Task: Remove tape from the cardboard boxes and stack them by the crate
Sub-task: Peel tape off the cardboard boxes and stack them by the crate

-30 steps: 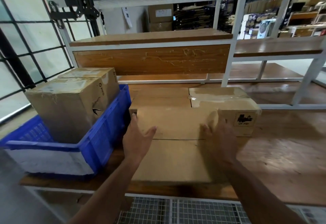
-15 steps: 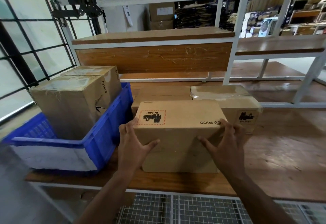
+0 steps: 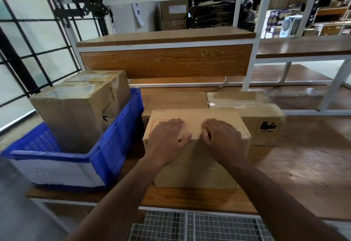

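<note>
A cardboard box (image 3: pixel 195 166) stands on the wooden table right of the blue crate (image 3: pixel 114 146). My left hand (image 3: pixel 167 142) and my right hand (image 3: pixel 221 140) both lie flat on its top near the front edge, fingers straight and pointing away. Behind it sit a plain box (image 3: pixel 176 99) and a taped box (image 3: pixel 262 115) with shiny clear tape across its top and a black label on its front. Two taped boxes (image 3: pixel 79 113) stand inside the crate.
The wooden table (image 3: pixel 303 165) extends to the right. A white-framed wooden shelf (image 3: pixel 165 60) rises behind the boxes. A window grille (image 3: pixel 28 41) is at the left, and a wire mesh shelf (image 3: pixel 190 225) lies below the table's front edge.
The near box went from lying flat to standing up. My hands have moved from its sides onto its top, now pressing flat.
</note>
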Demonstrator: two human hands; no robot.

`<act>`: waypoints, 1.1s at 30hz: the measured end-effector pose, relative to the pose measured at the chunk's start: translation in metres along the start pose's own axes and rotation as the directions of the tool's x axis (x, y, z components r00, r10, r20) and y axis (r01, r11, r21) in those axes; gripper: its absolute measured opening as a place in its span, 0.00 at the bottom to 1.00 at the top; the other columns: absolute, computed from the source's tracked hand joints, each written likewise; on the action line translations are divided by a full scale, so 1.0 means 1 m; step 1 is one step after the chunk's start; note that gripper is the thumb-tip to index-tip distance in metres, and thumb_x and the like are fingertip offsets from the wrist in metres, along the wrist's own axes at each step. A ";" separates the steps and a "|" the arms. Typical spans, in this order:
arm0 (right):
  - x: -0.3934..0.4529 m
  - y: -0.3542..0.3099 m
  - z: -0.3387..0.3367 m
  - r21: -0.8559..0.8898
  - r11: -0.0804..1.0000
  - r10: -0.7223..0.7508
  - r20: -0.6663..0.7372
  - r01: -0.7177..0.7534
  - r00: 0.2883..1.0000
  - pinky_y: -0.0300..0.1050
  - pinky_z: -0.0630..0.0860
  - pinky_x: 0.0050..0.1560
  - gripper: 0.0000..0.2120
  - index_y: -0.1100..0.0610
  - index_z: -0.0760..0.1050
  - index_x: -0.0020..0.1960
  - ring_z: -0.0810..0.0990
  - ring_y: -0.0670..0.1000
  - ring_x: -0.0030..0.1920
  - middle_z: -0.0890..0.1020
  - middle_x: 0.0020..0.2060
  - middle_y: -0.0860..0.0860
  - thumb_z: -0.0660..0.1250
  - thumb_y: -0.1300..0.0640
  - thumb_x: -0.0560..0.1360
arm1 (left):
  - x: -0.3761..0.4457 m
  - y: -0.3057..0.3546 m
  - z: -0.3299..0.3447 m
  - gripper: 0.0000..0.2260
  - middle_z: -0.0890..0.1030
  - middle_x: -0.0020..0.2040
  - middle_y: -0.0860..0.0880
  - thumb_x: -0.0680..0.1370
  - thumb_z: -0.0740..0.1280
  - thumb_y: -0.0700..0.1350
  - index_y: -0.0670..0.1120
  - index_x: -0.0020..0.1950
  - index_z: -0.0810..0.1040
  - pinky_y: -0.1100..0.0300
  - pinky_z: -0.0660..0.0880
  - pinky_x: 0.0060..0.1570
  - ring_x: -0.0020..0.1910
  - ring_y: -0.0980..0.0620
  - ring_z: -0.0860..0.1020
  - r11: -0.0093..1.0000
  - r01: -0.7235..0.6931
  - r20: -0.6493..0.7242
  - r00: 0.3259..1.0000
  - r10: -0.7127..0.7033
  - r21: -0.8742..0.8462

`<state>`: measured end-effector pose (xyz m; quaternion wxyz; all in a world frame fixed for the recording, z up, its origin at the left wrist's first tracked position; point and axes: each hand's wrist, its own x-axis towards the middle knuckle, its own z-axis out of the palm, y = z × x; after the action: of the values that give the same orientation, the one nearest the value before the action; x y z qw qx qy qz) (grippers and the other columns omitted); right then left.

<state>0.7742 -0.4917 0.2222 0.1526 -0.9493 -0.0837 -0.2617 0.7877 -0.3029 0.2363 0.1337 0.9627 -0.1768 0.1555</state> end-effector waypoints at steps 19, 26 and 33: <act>0.056 -0.011 0.001 0.063 0.998 -0.027 0.234 0.013 0.972 0.47 0.76 0.47 0.13 0.51 0.78 0.54 0.74 0.48 0.47 0.78 0.48 0.47 0.58 0.47 0.79 | 0.052 -0.003 -0.007 0.20 0.69 0.69 0.50 0.83 0.55 0.55 0.50 0.73 0.69 0.50 0.64 0.67 0.65 0.51 0.68 1.000 -0.010 0.161 0.987 0.006 0.028; 0.045 0.009 -0.012 -0.025 0.993 0.122 0.232 -0.120 0.965 0.49 0.72 0.58 0.18 0.56 0.76 0.54 0.76 0.52 0.53 0.80 0.52 0.52 0.59 0.42 0.79 | 0.046 -0.022 -0.009 0.30 0.56 0.82 0.51 0.83 0.53 0.63 0.51 0.81 0.58 0.46 0.52 0.79 0.80 0.51 0.56 0.995 0.082 0.236 0.967 -0.094 0.062; 0.040 0.026 -0.019 -0.074 0.970 0.243 0.198 -0.232 0.950 0.46 0.77 0.48 0.16 0.54 0.77 0.48 0.78 0.47 0.44 0.81 0.47 0.50 0.60 0.42 0.79 | 0.042 -0.029 -0.011 0.33 0.51 0.83 0.50 0.83 0.51 0.65 0.49 0.83 0.52 0.46 0.47 0.80 0.81 0.51 0.52 0.990 0.104 0.256 0.959 -0.125 0.093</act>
<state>0.8051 -0.5191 0.2518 0.1500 -0.9779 0.0223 -0.1440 0.8337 -0.2858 0.2555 0.0802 0.9878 -0.1306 0.0261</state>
